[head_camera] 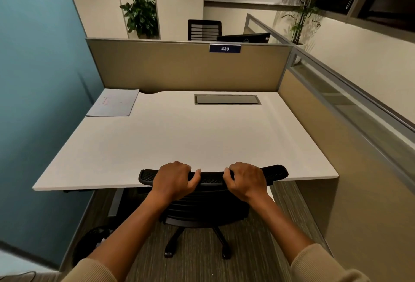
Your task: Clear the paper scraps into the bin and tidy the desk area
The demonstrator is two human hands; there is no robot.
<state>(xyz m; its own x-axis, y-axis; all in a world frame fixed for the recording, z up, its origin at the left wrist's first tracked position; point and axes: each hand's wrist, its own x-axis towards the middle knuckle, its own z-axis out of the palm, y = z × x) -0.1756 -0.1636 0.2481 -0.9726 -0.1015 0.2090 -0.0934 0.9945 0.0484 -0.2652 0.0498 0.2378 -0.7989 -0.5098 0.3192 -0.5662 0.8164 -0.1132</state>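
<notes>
A black mesh office chair (pixel 211 180) stands at the front edge of the white desk (pixel 179 138), its back top just over the desk edge. My left hand (pixel 174 179) and my right hand (pixel 246 179) both grip the top of the chair's backrest. A flat stack of grey paper sheets (pixel 113 102) lies at the desk's far left corner. On the floor to the lower left, beside the desk, a dark bin (pixel 89 243) with something pale inside is partly hidden by my left arm. No loose scraps show on the desk.
A grey cable hatch (pixel 227 99) is set into the desk's back. Beige partitions (pixel 190 68) close the back and right sides; a teal wall (pixel 40 79) is on the left. The chair's wheeled base (pixel 197 248) rests on carpet.
</notes>
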